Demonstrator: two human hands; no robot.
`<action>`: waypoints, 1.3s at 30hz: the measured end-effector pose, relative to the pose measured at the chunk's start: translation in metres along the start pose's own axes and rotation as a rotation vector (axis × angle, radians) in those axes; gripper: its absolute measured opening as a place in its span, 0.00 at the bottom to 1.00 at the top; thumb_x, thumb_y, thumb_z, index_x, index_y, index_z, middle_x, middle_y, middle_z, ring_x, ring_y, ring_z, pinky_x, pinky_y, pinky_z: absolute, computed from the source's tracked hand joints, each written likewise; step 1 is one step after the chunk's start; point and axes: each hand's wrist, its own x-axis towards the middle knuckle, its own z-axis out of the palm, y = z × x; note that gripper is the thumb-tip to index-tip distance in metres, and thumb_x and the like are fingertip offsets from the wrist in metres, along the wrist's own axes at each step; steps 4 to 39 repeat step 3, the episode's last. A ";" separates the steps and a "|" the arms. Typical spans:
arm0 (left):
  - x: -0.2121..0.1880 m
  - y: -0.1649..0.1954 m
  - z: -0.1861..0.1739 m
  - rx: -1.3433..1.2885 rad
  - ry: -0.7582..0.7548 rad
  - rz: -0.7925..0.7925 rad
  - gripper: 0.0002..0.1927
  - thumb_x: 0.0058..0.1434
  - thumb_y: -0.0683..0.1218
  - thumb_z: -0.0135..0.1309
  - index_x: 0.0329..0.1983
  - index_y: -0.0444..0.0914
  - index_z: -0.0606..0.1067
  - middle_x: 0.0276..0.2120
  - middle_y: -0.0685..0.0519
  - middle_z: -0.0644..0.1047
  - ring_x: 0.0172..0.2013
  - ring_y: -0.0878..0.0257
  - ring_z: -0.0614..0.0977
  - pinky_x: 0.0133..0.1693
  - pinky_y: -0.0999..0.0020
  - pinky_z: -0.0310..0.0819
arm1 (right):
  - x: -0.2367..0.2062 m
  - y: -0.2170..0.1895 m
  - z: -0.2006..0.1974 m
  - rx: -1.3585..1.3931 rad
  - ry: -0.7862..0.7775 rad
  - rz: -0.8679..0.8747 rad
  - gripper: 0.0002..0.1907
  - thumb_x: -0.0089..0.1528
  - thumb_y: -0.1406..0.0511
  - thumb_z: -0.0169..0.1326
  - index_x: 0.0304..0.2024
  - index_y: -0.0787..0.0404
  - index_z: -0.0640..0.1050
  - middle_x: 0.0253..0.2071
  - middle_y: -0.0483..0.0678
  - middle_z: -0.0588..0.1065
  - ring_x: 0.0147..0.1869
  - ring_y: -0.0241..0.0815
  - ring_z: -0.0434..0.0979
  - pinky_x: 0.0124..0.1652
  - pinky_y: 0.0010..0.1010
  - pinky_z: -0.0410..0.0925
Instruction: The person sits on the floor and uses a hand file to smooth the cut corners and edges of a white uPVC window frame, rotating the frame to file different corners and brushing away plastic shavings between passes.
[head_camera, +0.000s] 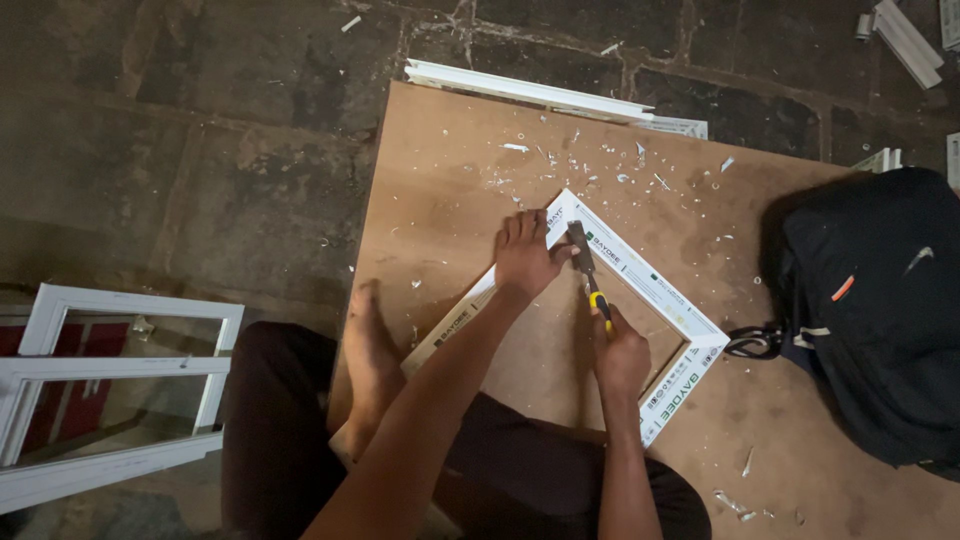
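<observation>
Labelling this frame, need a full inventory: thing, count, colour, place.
frame: 1, white plastic, three-sided, on the board's middle
chisel: 1, grey blade, yellow-black handle, on the frame near its top corner
board: 1, brown, on the floor
shavings: many, white, scattered above the frame
profile strip: 1, white, along the board's far edge
backpack: 1, black, right edge of the board
window frame: 1, white, on the floor at left
offcuts: several, white, top right
floor: dark stone
foot: 1, bare, by the frame's left end
left hand: pressing on the frame
right hand: fingers wrapped around the chisel handle
</observation>
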 end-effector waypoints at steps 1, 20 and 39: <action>0.000 0.002 -0.001 -0.039 0.037 0.001 0.38 0.52 0.66 0.61 0.56 0.36 0.73 0.50 0.46 0.74 0.51 0.47 0.73 0.49 0.50 0.68 | 0.001 0.003 0.001 -0.050 0.054 -0.043 0.20 0.65 0.52 0.55 0.53 0.52 0.83 0.33 0.61 0.79 0.36 0.63 0.81 0.37 0.51 0.72; -0.006 -0.003 -0.011 -0.042 0.085 -0.007 0.36 0.51 0.65 0.62 0.55 0.36 0.74 0.48 0.47 0.75 0.50 0.47 0.74 0.48 0.50 0.69 | 0.007 0.002 0.008 -0.122 0.146 -0.144 0.18 0.64 0.54 0.57 0.52 0.54 0.84 0.36 0.60 0.80 0.37 0.64 0.81 0.37 0.51 0.72; -0.006 -0.003 -0.011 -0.042 0.085 -0.007 0.36 0.51 0.65 0.62 0.55 0.36 0.74 0.48 0.47 0.75 0.50 0.47 0.74 0.48 0.50 0.69 | 0.007 0.002 0.008 -0.122 0.146 -0.144 0.18 0.64 0.54 0.57 0.52 0.54 0.84 0.36 0.60 0.80 0.37 0.64 0.81 0.37 0.51 0.72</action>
